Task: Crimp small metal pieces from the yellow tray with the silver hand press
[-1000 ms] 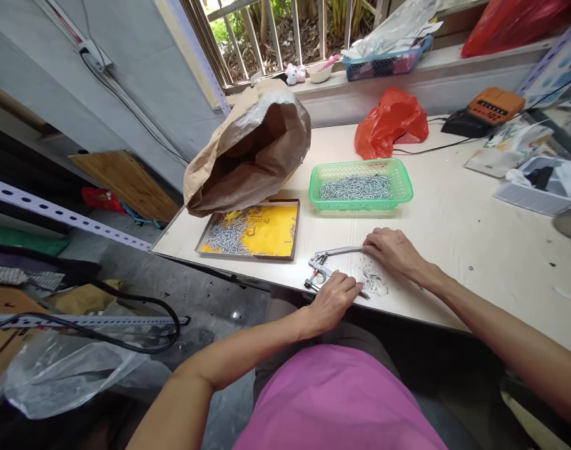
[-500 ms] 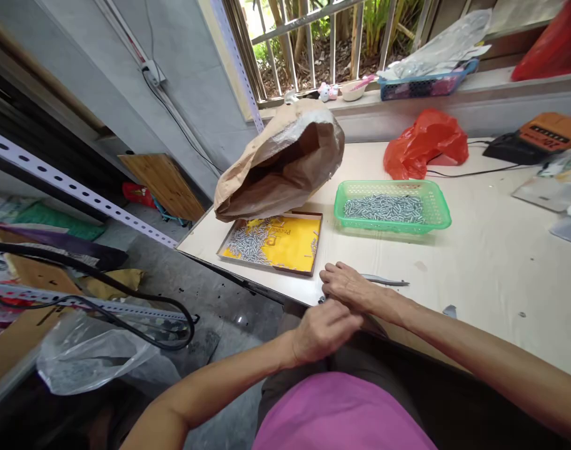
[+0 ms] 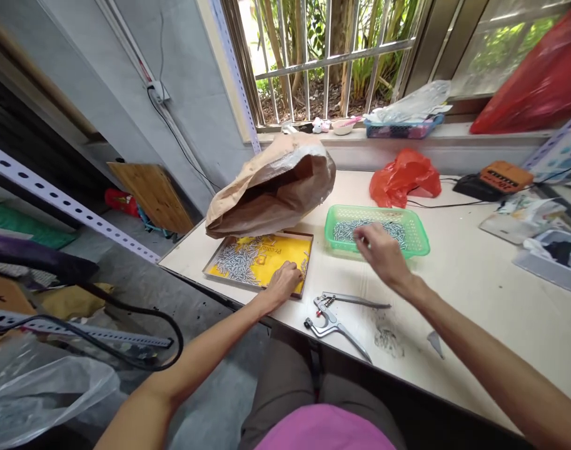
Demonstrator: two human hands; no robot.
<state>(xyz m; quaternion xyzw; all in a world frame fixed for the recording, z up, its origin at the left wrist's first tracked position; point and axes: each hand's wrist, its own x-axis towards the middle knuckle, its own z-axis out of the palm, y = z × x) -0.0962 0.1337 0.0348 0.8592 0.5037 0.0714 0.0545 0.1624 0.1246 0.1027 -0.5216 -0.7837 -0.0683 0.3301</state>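
Observation:
My left hand (image 3: 283,282) reaches into the right end of a shallow tray (image 3: 210,270) with a yellow lining. Its fingers are curled together by a few small silver metal pins (image 3: 304,261); whether one is in them is hidden. A larger heap of the same pins (image 3: 238,261) fills the tray's left side. My right hand (image 3: 379,250) hovers over the front of a green plastic basket (image 3: 419,240) holding many silver pins (image 3: 344,231). Its fingers are pinched, and what they hold is too small to make out. Grey hand pliers (image 3: 334,322) lie with handles spread between my hands, untouched.
A big brown paper sack (image 3: 285,194) lies with its mouth over the tray's back edge. Behind the basket are a red plastic bag (image 3: 402,178) and an orange-and-black charger (image 3: 501,178). A grey scrap (image 3: 435,344) lies near my right forearm. The table's front edge (image 3: 285,322) borders my lap.
My hands have parted from the table's front edge: the left has moved to the tray, the right to the green basket. The pliers now lie in full view on the table. The view has tilted up.

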